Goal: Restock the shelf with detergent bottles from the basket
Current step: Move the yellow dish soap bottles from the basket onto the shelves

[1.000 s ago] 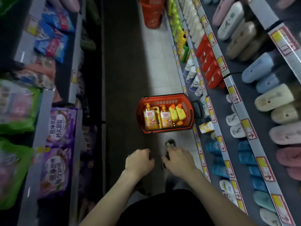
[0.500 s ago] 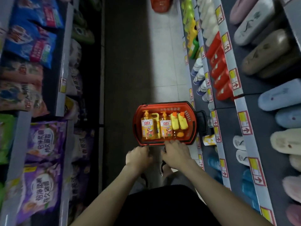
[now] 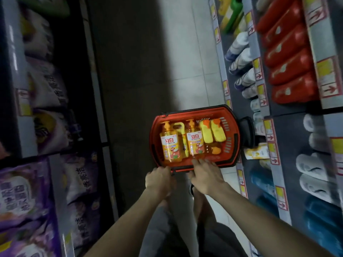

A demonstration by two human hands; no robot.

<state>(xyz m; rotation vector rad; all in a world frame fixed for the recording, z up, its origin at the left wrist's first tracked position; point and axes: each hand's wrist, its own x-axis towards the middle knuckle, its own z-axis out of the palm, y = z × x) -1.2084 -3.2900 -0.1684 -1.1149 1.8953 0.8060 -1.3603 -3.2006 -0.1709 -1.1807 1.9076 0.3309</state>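
Note:
A red basket (image 3: 194, 110) stands on the aisle floor close to the right-hand shelf. Two orange pump detergent bottles (image 3: 169, 145) (image 3: 195, 143) lie in it, with a yellow handled jug (image 3: 179, 127) between them and two yellow bottles (image 3: 207, 134) on the right. My left hand (image 3: 159, 179) has its fingers curled at the basket's near rim. Over that rim my right hand (image 3: 206, 175) lies with fingers stretched out, their tips next to the second orange bottle's base.
The right shelf (image 3: 225, 88) holds white and blue bottles (image 3: 239, 58) low down, red packs (image 3: 289, 71) and slippers (image 3: 313, 175) above. A yellow pouch (image 3: 257, 153) lies beside the basket. Purple bags (image 3: 20, 191) fill the left shelves. My legs stand just behind the basket.
I have stepped up to the basket. Both hands have moved forward from in front of my body to the near rim, and the right fingers have straightened over it.

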